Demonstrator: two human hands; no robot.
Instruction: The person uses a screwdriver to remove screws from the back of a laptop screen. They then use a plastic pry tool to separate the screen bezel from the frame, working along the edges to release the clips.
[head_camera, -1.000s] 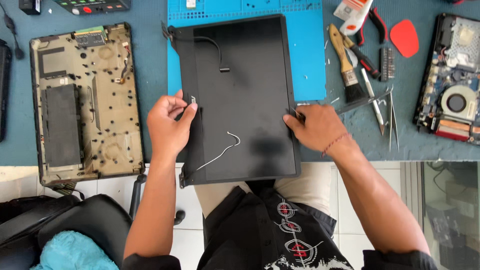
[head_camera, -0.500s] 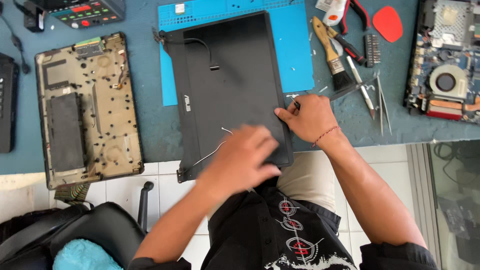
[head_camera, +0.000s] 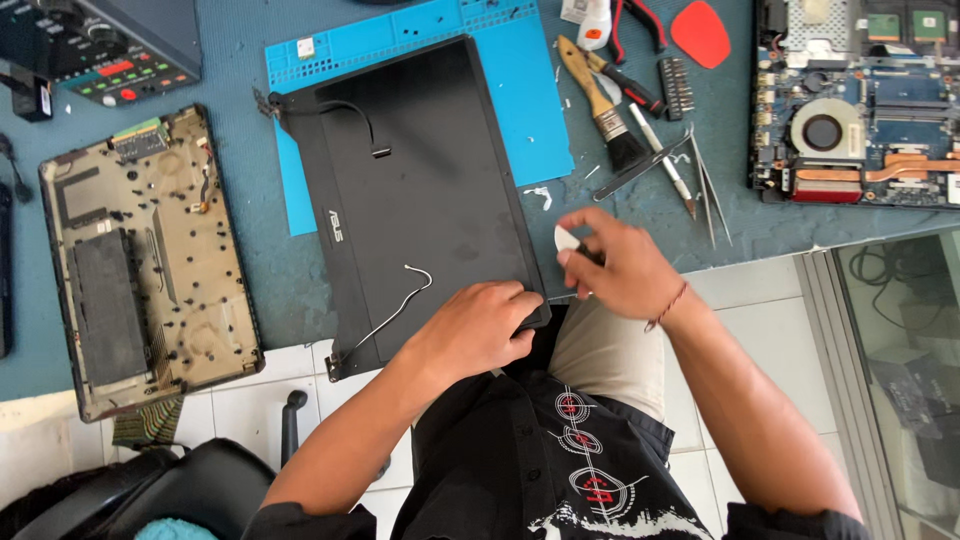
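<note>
A black laptop screen panel (head_camera: 420, 190) lies tilted across a blue work mat (head_camera: 520, 90), with a black cable at its top and a white wire (head_camera: 400, 295) near its lower edge. My left hand (head_camera: 475, 330) grips the panel's near right corner. My right hand (head_camera: 615, 265) hovers just right of the panel, pinching a small white pick (head_camera: 566, 239) between thumb and fingers.
A laptop bottom case (head_camera: 150, 260) lies at the left. A brush (head_camera: 600, 100), screwdriver, tweezers (head_camera: 705, 185), red-handled pliers and a red pick (head_camera: 700, 32) sit right of the mat. A motherboard with a fan (head_camera: 850, 100) is at the far right. The table's edge runs under my hands.
My left hand moved from the panel's left side to its near right corner. My right hand left the panel's right edge and now holds a white pick.
</note>
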